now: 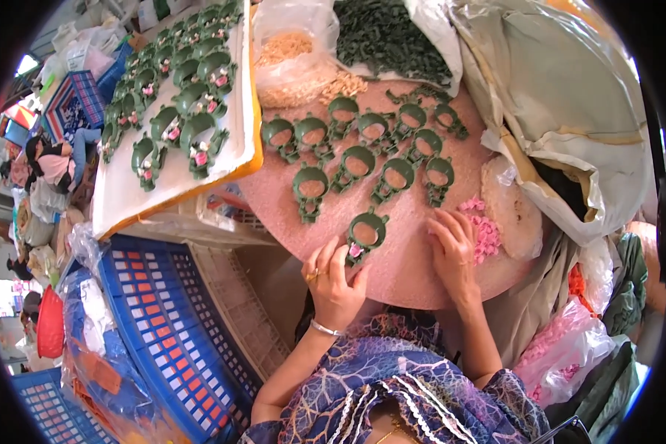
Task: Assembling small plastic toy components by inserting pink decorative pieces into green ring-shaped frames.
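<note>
On the near part of the round pink table (288,229) lies a green ring-shaped figure (368,229) with two small ears and a pink flower near its lower end. My left hand (335,280) has thumb and fingers closed about that lower end. To the right, my right hand (455,251) hovers with fingertips drawn together beside a heap of small pink flowers (485,240); whatever they pinch is too small to make out. Several more green figures (311,189) stand in loose rows farther back, with no flowers visible on them.
A white board with a yellow edge (237,174) at the left bears many flowered green figures. Behind the table's rows are a clear bag of beige bits (285,48) and a sack of dark green pieces (392,44). Blue crates (163,318) stand at lower left; a large grey sack (562,96) leans right.
</note>
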Demonstrator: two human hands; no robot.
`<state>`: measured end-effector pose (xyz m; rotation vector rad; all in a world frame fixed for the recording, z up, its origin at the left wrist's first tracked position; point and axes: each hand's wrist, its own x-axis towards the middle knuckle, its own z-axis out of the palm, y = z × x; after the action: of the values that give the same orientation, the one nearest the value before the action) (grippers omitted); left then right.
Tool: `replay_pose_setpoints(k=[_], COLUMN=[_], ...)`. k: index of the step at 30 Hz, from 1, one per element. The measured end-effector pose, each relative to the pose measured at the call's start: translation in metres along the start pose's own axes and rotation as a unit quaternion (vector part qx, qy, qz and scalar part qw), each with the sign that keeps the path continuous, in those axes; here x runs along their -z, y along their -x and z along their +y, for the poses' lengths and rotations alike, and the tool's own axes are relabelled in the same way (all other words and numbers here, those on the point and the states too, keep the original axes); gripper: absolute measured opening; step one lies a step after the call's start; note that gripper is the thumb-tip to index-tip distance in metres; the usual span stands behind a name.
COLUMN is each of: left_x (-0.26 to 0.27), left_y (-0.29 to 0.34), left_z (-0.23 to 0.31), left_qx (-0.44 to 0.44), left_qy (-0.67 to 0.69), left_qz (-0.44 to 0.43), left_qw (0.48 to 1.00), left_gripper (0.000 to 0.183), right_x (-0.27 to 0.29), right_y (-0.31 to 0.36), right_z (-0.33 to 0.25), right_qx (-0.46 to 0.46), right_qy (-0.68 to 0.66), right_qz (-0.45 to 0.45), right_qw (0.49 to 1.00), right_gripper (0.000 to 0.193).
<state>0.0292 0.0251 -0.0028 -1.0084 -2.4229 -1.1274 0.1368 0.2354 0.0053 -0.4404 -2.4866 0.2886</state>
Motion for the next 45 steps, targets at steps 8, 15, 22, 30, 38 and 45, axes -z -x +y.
replay_pose_setpoints(k=[8, 15, 22, 30, 38, 45], left_x=[-0.011, -0.007, -0.011, -0.014, -0.012, -0.016], left_y=[0.003, 0.002, 0.000, 0.005, 0.005, 0.002], left_z=[0.002, 0.004, 0.009, 0.002, 0.005, 0.002], left_qx=[-0.023, -0.045, -0.053, -0.060, -0.087, -0.096], left_qy=[0.025, 0.033, 0.025, 0.009, 0.007, 0.012], left_qz=[-0.028, -0.044, 0.000, -0.016, 0.015, 0.016], left_qw=[0.999, 0.997, 0.998, 0.998, 0.996, 0.995], left_gripper=[0.053, 0.063, 0.049, 0.064, 0.052, 0.052], right_x=[0.015, 0.039, -0.010, -0.068, -0.138, -0.154], right_y=[-0.014, -0.081, -0.155, -0.235, -0.273, -0.276], right_z=[0.002, 0.018, 0.084, 0.081, 0.033, 0.045], right_qx=[-0.053, -0.121, -0.036, -0.021, 0.093, 0.017], right_qy=[-0.045, -0.090, -0.057, -0.064, 0.023, -0.034], right_qz=[-0.059, -0.072, 0.047, -0.039, -0.065, -0.144], right_qw=[0.996, 0.986, 0.997, 0.997, 0.993, 0.989], right_gripper=[0.017, 0.010, 0.025, 0.014, 0.030, 0.020])
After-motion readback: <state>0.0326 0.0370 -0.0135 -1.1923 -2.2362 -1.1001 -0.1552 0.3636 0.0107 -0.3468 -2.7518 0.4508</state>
